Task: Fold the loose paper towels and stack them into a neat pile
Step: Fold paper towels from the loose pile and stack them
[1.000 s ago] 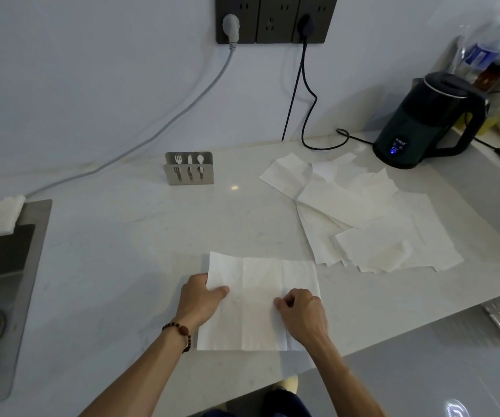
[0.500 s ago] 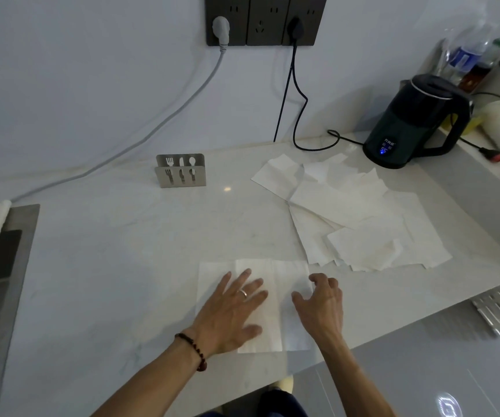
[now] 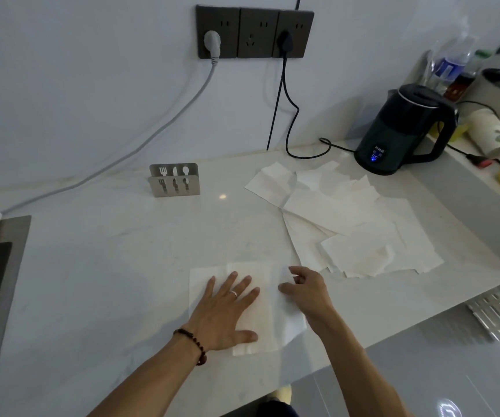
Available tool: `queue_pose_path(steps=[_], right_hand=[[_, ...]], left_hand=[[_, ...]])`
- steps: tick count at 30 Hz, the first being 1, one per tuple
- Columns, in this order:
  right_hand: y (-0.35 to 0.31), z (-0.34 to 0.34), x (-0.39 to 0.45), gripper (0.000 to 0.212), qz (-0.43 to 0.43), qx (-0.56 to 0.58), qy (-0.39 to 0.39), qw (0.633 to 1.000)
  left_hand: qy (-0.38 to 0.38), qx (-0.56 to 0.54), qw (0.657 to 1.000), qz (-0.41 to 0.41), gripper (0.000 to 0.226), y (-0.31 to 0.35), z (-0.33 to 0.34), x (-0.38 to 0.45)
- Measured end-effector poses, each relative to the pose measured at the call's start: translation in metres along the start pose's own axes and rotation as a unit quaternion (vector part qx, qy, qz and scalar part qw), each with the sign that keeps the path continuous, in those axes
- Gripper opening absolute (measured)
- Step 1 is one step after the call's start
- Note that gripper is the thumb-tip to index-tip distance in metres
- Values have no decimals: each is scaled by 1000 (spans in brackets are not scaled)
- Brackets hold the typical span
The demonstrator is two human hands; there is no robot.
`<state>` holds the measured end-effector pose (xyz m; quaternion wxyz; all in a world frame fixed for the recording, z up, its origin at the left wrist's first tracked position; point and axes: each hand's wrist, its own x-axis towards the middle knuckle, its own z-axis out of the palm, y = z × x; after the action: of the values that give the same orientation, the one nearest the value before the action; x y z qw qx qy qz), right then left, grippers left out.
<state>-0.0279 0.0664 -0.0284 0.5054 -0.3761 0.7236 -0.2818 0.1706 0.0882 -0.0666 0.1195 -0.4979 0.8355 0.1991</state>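
Near the front edge of the pale countertop [image 3: 92, 266] lies 1 paper towel [image 3: 268, 320] – the left hand [image 3: 227, 311] presses flat on its left part with fingers spread and straight, a ring on 1 finger and a bead bracelet [image 3: 193, 344] at the wrist. The right hand [image 3: 309, 291] rests at the towel's right side with fingers loosely curled, and whether they pinch the sheet I cannot tell. Further back and to the right lies the heap of loose paper towels [image 3: 348, 224], with a dark kettle [image 3: 402, 130] beyond it and a metal napkin holder [image 3: 174, 180] far left of the heap.
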Motion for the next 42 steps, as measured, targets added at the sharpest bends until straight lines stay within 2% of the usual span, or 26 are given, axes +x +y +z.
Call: queue_pose_path(steps=[3,5,6,8,11,13,16,21,23,27,32,36,38,39,42], right_hand=[[-8,11,-12,36,-58,-28,-80,995],[-11,16,-21,26,-63,10,-170,983],[-10,17,-24,22,-53,47,-191,979],[-5,14,-22,21,-26,84,-143,986],[12,10,-11,15,-25,-58,-23,998],[18,14,-10,13,-27,-118,13,993],[14,27,-12,19,-35,-130,43,990],[11,40,-9,47,3,-94,36,995],[10,37,-3,50,12,-96,31,995],[2,27,10,47,5,-101,26,995],[-2,24,27,37,-39,-169,20,985],[0,15,33,27,-60,-194,1,979],[0,2,37,22,-100,-236,17,966],[0,-6,40,22,-138,-268,50,952],[4,-36,55,38,-254,-402,178,862]], left_hand=[[16,-6,1000,-10,97,1,1,0],[39,-21,999,-17,101,-2,3,-2],[50,-30,998,-22,103,-3,5,-3],[62,-47,996,-41,105,-10,6,-8],[70,-67,992,-82,97,-18,9,-20],[91,-84,988,-90,86,-20,11,-27],[88,-79,991,-60,77,-17,13,-35],[68,-40,996,-46,67,-20,11,-31],[54,-39,997,-40,68,-22,7,-26],[31,-47,998,-29,68,-22,-11,-7],[93,-40,995,0,55,-16,-28,14],[38,-31,999,-4,59,-5,-26,28],[24,-28,999,-18,62,-2,-27,32],[32,-25,999,-26,60,-1,-29,35],[79,-21,996,-39,50,11,-41,49]])
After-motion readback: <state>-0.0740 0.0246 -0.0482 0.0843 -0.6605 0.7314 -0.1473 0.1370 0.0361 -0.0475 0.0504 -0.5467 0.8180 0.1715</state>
